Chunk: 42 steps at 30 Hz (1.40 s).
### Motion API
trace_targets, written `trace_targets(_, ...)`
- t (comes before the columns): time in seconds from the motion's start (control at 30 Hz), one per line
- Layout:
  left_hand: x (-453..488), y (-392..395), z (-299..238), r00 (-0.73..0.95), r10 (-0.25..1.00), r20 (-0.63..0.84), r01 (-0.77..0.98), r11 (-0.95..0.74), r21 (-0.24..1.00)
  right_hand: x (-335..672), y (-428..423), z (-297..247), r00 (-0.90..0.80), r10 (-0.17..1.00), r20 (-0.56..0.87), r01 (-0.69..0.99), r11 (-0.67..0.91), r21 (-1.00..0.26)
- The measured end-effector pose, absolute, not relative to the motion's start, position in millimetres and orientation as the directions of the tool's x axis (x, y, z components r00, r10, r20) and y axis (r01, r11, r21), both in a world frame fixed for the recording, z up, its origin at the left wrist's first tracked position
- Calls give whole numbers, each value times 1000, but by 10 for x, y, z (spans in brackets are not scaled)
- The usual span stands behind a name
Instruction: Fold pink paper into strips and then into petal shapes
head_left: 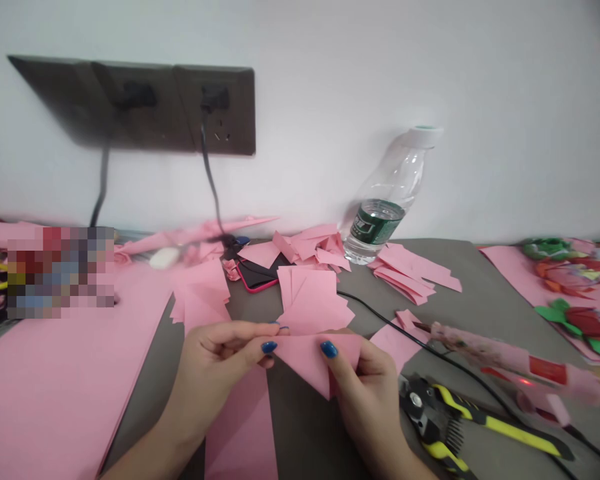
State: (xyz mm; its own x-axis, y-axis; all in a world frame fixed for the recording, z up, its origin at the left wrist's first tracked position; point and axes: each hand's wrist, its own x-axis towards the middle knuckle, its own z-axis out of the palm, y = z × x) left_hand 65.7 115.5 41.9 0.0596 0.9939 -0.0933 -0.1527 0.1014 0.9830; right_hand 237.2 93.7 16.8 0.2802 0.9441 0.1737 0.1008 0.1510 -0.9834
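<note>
My left hand (215,373) and my right hand (365,393) pinch a folded piece of pink paper (315,360) between their fingertips, low in the middle of the view. The paper comes to a point at the bottom and its folded layers show near my right thumb. Both hands have blue-painted nails. Just beyond the hands lies a pile of cut pink paper pieces (310,307), almost touching the upper edge of the held piece. A long pink paper strip (243,433) lies beneath my left wrist.
A pink hot glue gun (505,360) and yellow-and-black wire strippers (460,417) lie to the right. Farther back stand a plastic water bottle (385,207), a phone in a pink case (260,275) and folded pink paper (405,270). Paper flowers (575,293) sit far right; a pixelated patch (60,272) covers the left.
</note>
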Motion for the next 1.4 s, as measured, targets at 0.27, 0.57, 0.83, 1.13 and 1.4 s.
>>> trace_targets(0.27,622,1153,429,12,994,-108,-92,109,990,2365,970,186,226,949,221,36,219,-975)
trace_targets(0.57,594,1146,383,88,993,-78,-85,85,993,2369,965,229,195,955,225,14,226,-974)
trace_targets(0.83,606,1160,416,117,992,-56,-23,60,998,2366,950,221,223,951,213,-11,221,-975)
trace_targets(1.13,615,1151,442,72,991,-112,39,109,993,2364,950,252,228,954,196,-22,206,-978)
trace_targets(1.4,602,1132,452,78,988,-132,24,130,991,2365,946,240,224,959,176,-65,194,-979)
